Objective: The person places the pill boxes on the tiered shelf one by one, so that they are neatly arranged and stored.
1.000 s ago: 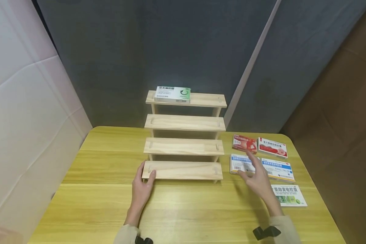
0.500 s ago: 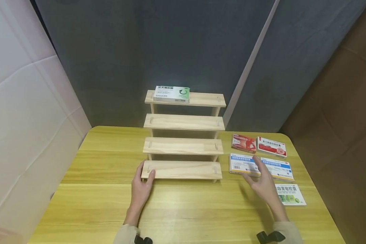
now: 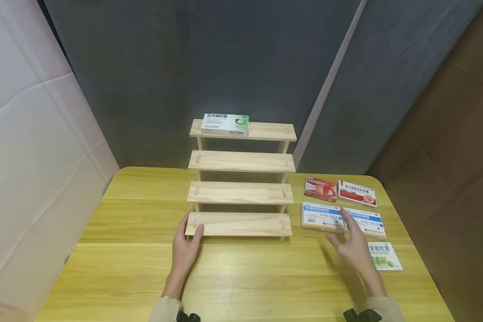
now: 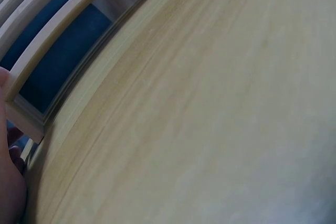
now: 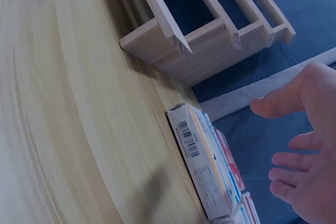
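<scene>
A four-tier wooden step rack [image 3: 241, 223] stands mid-table in the head view. My left hand [image 3: 185, 250] grips the left end of its lowest step, thumb over the front edge. A white and green medicine box [image 3: 225, 126] lies on the top step. To the right, my right hand [image 3: 354, 248] hovers, fingers apart and holding nothing, near two blue and white medicine boxes, the left one [image 3: 322, 218] and the right one [image 3: 370, 223], the latter partly covered by a finger. The right wrist view shows that hand [image 5: 307, 177] apart from the nearest box [image 5: 205, 166].
Behind the blue boxes lie a red medicine box [image 3: 320, 189] and a white and red one [image 3: 357, 194]. A white and green flat box [image 3: 385, 256] lies partly behind my right wrist. The wooden table [image 3: 241, 286] meets a dark curtain [image 3: 145, 80] at the back.
My right hand has drifted right and slightly toward me, uncovering more of the left blue and white box. The left hand keeps its grip on the rack.
</scene>
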{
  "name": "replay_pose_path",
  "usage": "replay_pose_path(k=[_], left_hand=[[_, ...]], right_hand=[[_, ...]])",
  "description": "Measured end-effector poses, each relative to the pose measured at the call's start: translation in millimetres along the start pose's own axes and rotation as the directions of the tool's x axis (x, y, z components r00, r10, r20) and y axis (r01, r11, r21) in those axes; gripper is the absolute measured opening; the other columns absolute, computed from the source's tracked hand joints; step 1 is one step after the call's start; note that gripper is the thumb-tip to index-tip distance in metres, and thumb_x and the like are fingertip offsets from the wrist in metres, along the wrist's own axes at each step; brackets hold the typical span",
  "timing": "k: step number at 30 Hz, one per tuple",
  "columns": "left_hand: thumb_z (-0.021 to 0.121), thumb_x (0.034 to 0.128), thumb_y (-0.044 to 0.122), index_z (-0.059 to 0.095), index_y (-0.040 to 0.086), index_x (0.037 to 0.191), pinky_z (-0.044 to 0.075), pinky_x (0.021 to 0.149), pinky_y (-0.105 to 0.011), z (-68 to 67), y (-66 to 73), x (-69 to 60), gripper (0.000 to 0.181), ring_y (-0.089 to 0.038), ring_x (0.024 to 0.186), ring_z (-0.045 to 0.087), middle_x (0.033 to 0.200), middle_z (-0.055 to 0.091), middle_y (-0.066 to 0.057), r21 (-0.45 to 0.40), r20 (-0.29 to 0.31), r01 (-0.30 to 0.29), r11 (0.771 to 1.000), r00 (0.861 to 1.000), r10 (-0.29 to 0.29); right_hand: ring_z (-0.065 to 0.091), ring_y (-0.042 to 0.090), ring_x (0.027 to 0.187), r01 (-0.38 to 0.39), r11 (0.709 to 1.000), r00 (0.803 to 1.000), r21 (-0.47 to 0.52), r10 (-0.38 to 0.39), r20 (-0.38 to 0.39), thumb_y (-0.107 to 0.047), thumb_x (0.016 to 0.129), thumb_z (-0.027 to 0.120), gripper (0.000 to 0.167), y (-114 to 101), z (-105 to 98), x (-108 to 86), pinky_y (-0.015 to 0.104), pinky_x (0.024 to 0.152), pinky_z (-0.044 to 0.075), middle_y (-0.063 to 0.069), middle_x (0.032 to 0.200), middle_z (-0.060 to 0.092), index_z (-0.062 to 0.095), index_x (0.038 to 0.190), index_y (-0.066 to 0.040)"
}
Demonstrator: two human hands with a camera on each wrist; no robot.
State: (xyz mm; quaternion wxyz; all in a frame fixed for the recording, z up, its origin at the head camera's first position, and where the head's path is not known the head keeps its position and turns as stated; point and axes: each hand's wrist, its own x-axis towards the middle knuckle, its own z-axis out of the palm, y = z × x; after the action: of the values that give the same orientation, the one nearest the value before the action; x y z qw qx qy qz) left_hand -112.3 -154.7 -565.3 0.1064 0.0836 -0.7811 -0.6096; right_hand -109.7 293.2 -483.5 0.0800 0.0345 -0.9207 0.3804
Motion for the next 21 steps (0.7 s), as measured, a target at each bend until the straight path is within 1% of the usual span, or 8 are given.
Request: replay_pose_path(k=[5, 10, 17, 21], left_hand=[[0.061, 0.1024, 0.03, 0.032, 0.008, 0.158, 0.031, 0.124, -0.054, -0.3, 0.9, -0.3, 0.067, -0.037, 0.149, 0.034, 0.161, 0.037, -0.02, 0.005, 0.003, 0.007, 1.0, 1.0, -0.007], [0.061, 0.1027, 0.03, 0.031, 0.007, 0.158, 0.03, 0.124, -0.054, 0.2, 0.6, -1.2, 0.067, -0.038, 0.15, 0.033, 0.161, 0.036, -0.021, 0.01, 0.009, 0.009, 1.0, 1.0, -0.009], [0.06, 0.1029, 0.03, 0.031, 0.008, 0.158, 0.029, 0.125, -0.053, 0.1, 2.0, -1.8, 0.066, -0.037, 0.15, 0.034, 0.161, 0.037, -0.02, 0.012, 0.011, 0.007, 1.0, 1.0, -0.007], [0.06, 0.1029, 0.031, 0.031, 0.008, 0.158, 0.029, 0.125, -0.054, -0.5, 2.3, -0.7, 0.067, -0.037, 0.15, 0.032, 0.161, 0.035, -0.02, 0.009, 0.013, 0.011, 1.0, 1.0, -0.011]], right_hand=[[0.036, 0.055, 0.14, -0.016, 1.0, 1.0, -0.009, 0.016, -0.005, -0.01, 0.087, 0.077, 0.082, 9.1, -3.6, -0.7, 0.071, 0.113, 0.032, 0.032, 0.156, 0.037, 0.032, 0.154, 0.003], [0.035, 0.059, 0.138, -0.067, 0.998, 0.998, 0.002, 0.067, 0.016, -0.011, 0.087, 0.078, 0.085, 14.5, -10.9, -4.4, 0.071, 0.113, 0.032, 0.033, 0.157, 0.034, 0.029, 0.155, 0.004], [0.033, 0.057, 0.141, -0.065, 0.998, 0.998, -0.013, 0.065, 0.018, -0.015, 0.088, 0.078, 0.089, 24.7, -19.6, -12.6, 0.074, 0.112, 0.029, 0.032, 0.157, 0.034, 0.026, 0.157, 0.003], [0.03, 0.058, 0.142, -0.057, 0.998, 0.998, -0.024, 0.057, 0.011, -0.013, 0.086, 0.079, 0.09, 30.9, -24.9, -15.1, 0.075, 0.111, 0.029, 0.033, 0.156, 0.035, 0.026, 0.157, 0.003]])
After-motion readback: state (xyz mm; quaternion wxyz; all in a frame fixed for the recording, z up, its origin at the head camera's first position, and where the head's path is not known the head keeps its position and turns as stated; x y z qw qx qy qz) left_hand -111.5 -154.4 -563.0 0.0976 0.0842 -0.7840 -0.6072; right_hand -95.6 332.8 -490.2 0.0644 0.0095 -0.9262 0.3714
